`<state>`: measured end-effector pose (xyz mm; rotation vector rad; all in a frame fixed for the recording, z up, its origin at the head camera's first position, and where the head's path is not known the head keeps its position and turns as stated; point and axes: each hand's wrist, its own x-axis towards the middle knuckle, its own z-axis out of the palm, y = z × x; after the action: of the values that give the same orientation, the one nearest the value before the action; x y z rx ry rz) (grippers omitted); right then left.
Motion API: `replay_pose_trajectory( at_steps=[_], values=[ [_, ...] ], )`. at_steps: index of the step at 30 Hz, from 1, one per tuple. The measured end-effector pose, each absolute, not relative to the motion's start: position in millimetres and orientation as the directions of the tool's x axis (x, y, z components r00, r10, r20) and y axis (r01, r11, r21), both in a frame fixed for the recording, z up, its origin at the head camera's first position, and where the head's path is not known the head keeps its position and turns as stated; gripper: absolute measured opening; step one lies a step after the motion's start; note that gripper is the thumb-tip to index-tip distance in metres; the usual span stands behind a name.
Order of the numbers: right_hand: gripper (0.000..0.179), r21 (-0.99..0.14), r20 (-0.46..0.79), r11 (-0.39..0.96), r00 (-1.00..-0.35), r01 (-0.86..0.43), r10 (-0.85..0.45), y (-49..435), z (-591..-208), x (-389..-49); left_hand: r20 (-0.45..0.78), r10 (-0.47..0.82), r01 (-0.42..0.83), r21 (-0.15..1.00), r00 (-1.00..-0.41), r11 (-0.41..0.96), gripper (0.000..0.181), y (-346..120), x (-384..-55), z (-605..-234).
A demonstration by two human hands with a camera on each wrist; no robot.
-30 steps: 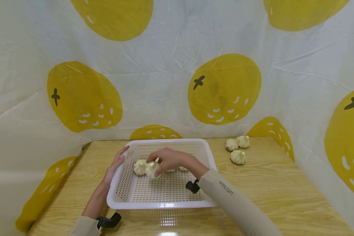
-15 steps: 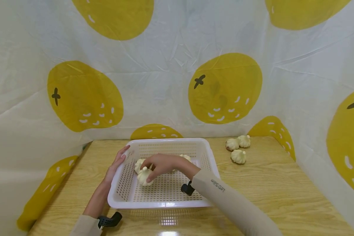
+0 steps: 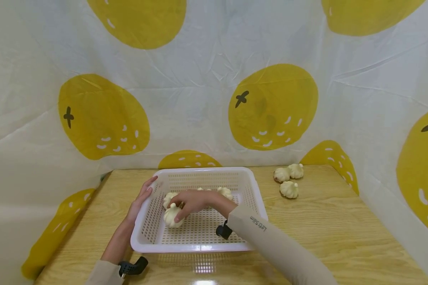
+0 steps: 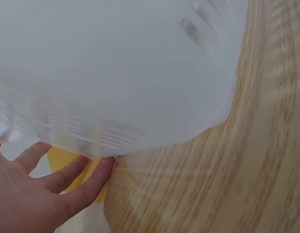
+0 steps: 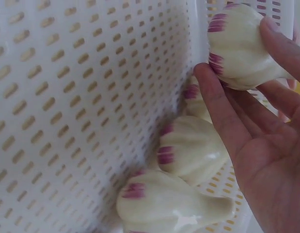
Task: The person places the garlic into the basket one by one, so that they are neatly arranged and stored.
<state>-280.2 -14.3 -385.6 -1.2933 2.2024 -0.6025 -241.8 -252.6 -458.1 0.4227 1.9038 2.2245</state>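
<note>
A white perforated plastic basket [image 3: 200, 248] stands on the table. My right hand [image 3: 192, 200] is inside it, pinching a garlic bulb [image 3: 171, 217] between thumb and fingers near the left side. In the right wrist view that held garlic bulb [image 5: 239, 46] is above the basket floor, stem towards my palm, purple streaks on its base. Other bulbs lie in a row along the far wall, among them a left bulb [image 3: 169, 198] and a right bulb [image 3: 224, 192]; my hand partly hides the row. Fingers extended, my left hand [image 3: 137, 204] touches the basket's left outer wall.
Three more garlic bulbs [image 3: 289, 190] sit together on the wooden table [image 3: 328, 221], right of the basket. A white cloth with yellow fruit prints [image 3: 199, 118] hangs behind the table and down both sides.
My right hand has carried the garlic bulb left and slightly nearer inside the basket, uncovering more of the bulbs on the right. The left hand stays at the basket's side.
</note>
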Motion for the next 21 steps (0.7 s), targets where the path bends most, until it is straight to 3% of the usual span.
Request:
replay_pose_trajectory(
  at_steps=[14, 21],
  values=[
    [0.041, -0.718, -0.235, 0.450, -0.424, -0.531, -0.875, -16.2, -395.8, -282.5, 0.092, 0.317, 0.046, 0.987, -0.944, -0.152, 0.052, -252.2, -240.5, -457.4],
    [0.041, -0.633, -0.234, 0.464, -0.419, -0.620, -0.878, -17.5, -398.5, -283.8, 0.093, 0.318, 0.043, 0.986, -0.943, -0.160, 0.053, -252.4, -241.4, -457.3]
  ],
)
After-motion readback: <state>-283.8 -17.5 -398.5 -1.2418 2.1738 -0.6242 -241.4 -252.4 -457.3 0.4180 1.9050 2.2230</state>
